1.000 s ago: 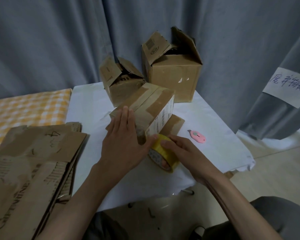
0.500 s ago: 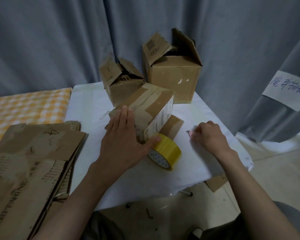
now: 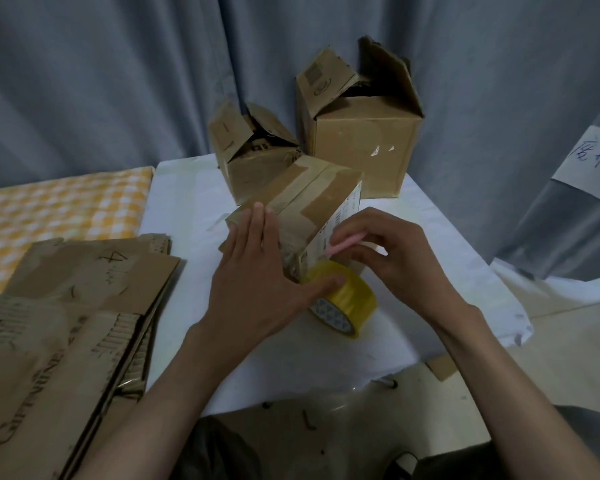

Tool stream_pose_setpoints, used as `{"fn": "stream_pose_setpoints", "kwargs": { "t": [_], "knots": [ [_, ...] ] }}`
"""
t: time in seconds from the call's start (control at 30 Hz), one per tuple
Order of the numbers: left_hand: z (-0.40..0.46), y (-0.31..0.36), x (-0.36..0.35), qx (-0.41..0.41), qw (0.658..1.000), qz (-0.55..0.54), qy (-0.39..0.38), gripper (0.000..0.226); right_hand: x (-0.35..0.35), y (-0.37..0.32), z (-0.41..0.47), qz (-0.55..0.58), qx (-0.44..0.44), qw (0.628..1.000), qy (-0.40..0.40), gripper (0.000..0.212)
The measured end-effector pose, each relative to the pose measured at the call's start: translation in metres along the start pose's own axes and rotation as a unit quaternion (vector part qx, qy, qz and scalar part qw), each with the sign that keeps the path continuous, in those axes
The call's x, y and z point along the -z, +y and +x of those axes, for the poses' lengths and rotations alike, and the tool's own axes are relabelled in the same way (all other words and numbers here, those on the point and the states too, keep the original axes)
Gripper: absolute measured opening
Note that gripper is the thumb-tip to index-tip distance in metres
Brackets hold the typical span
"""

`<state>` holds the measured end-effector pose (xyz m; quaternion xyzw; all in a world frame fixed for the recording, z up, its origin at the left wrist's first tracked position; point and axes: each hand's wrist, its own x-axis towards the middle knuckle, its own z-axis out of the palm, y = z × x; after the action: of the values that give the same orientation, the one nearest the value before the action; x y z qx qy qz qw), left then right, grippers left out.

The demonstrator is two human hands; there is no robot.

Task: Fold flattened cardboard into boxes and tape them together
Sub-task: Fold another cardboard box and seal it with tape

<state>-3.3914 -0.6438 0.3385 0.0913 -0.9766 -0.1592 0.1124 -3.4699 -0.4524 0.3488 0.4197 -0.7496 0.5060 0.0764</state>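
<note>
Since the earlier frame, the right hand (image 3: 394, 258) has returned from the surface (image 3: 184, 202) edge, now pinching a thin pink cutter (image 3: 343, 244), mostly hidden by fingers. Taped brown cardboard box (image 3: 312, 199) lies tilted mid-surface; its near end is hidden beneath the flat, released left hand (image 3: 257, 282). Yellow tape roll (image 3: 347, 303) stands against the box corner, touched by the left thumb.

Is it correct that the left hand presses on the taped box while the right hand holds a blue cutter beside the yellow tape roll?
Not quite: the cutter in the right hand is pink, not blue, as the head view shows. The left hand does press on the taped box, beside the yellow tape roll.
</note>
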Motion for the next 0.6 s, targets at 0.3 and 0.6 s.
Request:
{"fn": "stream_pose_setpoints", "kwargs": {
  "t": [0.3,0.6],
  "knots": [
    [0.0004,0.0010,0.0012,-0.002,1.000,-0.004,-0.003,0.137,-0.0031,0.0078,0.0017,-0.037,0.062,0.997,-0.017,0.019],
    [0.0010,-0.0009,0.0012,-0.012,1.000,0.008,-0.001,0.135,-0.0070,0.0061,0.0042,-0.061,0.070,0.995,-0.018,0.022]
  ]
}}
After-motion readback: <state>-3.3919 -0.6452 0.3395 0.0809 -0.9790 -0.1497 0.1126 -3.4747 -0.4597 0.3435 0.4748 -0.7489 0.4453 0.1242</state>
